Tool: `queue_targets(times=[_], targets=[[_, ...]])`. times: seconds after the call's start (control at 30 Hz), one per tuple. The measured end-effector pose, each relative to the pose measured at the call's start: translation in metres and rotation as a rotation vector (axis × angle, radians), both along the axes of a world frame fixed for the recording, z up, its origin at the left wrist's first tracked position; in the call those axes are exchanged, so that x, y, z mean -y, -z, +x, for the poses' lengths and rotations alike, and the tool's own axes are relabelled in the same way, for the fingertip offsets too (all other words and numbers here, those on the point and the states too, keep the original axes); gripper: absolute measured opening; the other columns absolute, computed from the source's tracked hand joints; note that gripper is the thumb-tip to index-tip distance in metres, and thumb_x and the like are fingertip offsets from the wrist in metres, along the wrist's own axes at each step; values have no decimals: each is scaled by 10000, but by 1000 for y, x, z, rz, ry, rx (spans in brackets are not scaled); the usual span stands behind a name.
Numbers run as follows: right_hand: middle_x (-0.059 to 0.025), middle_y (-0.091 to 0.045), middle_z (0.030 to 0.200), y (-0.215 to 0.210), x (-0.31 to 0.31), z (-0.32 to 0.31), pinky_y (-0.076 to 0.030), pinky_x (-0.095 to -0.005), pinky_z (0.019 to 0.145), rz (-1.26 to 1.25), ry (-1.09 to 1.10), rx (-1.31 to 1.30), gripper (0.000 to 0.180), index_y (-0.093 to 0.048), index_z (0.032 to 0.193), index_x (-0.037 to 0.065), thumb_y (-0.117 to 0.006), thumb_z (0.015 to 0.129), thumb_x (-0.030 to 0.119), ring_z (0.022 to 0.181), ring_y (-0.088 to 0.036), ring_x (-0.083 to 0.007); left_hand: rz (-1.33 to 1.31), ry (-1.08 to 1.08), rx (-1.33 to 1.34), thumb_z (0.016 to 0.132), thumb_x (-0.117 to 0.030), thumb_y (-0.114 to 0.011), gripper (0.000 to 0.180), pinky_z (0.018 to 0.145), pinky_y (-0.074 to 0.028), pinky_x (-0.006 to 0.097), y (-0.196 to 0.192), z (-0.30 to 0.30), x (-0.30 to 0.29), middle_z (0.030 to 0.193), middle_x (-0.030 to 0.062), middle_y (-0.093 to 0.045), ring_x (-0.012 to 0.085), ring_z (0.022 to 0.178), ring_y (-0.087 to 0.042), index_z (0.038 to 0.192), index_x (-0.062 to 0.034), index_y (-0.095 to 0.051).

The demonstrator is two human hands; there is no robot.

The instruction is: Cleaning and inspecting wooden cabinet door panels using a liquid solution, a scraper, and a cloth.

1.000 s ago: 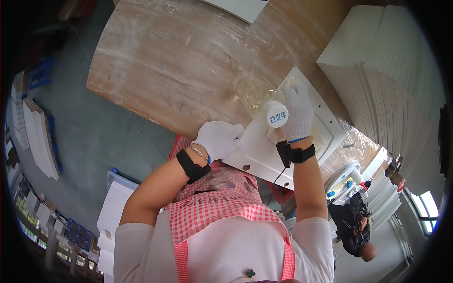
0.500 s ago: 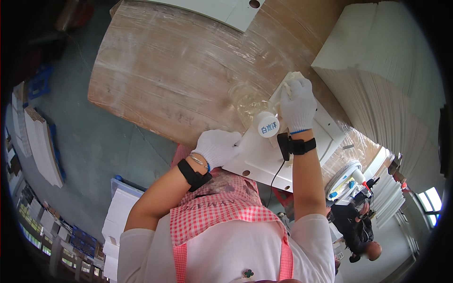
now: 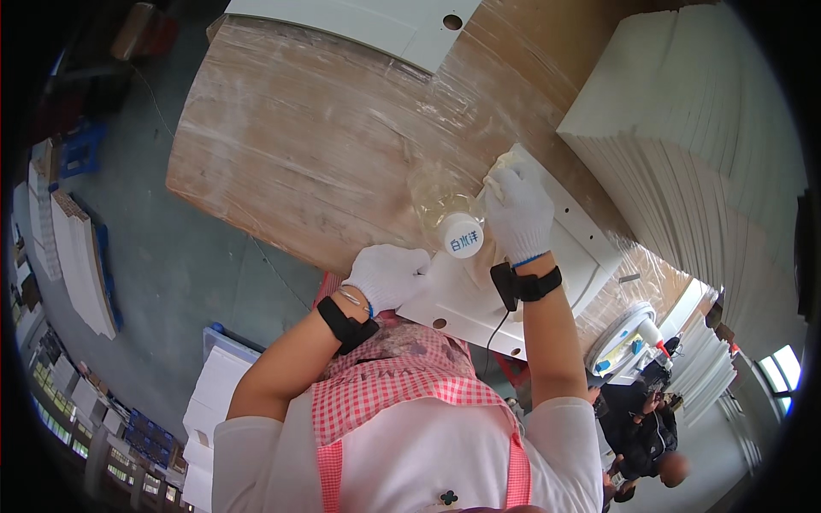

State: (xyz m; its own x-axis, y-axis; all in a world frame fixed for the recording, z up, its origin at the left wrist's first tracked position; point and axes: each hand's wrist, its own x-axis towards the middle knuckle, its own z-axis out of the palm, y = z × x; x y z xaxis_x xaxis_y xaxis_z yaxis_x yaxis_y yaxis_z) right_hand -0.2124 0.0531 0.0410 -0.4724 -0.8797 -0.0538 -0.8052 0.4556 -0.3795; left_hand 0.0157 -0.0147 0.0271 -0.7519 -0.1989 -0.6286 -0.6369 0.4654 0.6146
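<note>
A white panel [image 3: 581, 248] with small round holes lies on a wooden worktable [image 3: 316, 137] wrapped in clear film. My left hand [image 3: 387, 275], in a white glove, presses flat on the panel's near left corner. My gloved right hand [image 3: 519, 212] is closed on a yellowish cloth [image 3: 500, 167] against the panel's far end. A clear plastic bottle [image 3: 446, 209] with a white cap lies tipped just left of that hand, touching the panel's edge. Both wrists carry black bands.
A tall stack of white panels [image 3: 684, 162] rises at the right. Another white panel [image 3: 359, 21] lies at the table's far edge. White boards [image 3: 73, 248] lean at the left on the grey floor. A person in dark clothes [image 3: 646, 427] sits at lower right.
My right hand with the cloth has slid farther along the panel, away from me. The left hand stays pressed on the near corner. The view has tilted.
</note>
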Motion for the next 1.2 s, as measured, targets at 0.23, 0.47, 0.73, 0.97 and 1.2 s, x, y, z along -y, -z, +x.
queue_targets(times=[0.23, 0.47, 0.73, 0.97, 1.2], targets=[[-101, -626, 1105, 4, -9, -22, -562, -394, 757, 4, 49, -66, 120, -694, 958, 109, -701, 841, 136, 923, -666, -320, -1, -31, 31, 857, -476, -597, 312, 742, -539, 464, -1, -4, 0, 848, 105, -724, 329, 831, -700, 880, -202, -746], [-110, -625, 1077, 7, -14, -30, -562, -403, 733, -38, -64, -59, 119, -692, 962, 98, -692, 845, 121, 905, -661, -326, -31, -33, 44, 844, -498, -617, 328, 727, -545, 466, -5, -5, 3, 845, 117, -727, 334, 814, -703, 915, -204, -744], [-109, -616, 1039, 3, -28, -29, -556, -414, 709, 49, -40, -49, 113, -682, 951, 101, -692, 848, 144, 884, -655, -327, -52, -40, 22, 839, -513, -623, 339, 716, -553, 457, -1, -4, -2, 823, 119, -725, 342, 790, -705, 936, -208, -738], [-102, -627, 1016, 6, -27, 11, -557, -428, 718, -42, -116, 9, 141, -674, 958, 125, -689, 820, 150, 877, -659, -332, -17, -45, 16, 822, -482, -650, 303, 729, -553, 429, 3, -3, -2, 831, 49, -735, 298, 804, -710, 914, -204, -726], [-110, -649, 1027, 3, -42, -16, -564, -441, 754, -41, 70, 46, 123, -679, 922, 109, -667, 809, 155, 942, -655, -328, 4, -90, 3, 809, -416, -681, 261, 733, -552, 400, 0, -2, -5, 817, 34, -736, 272, 799, -712, 899, -175, -722]])
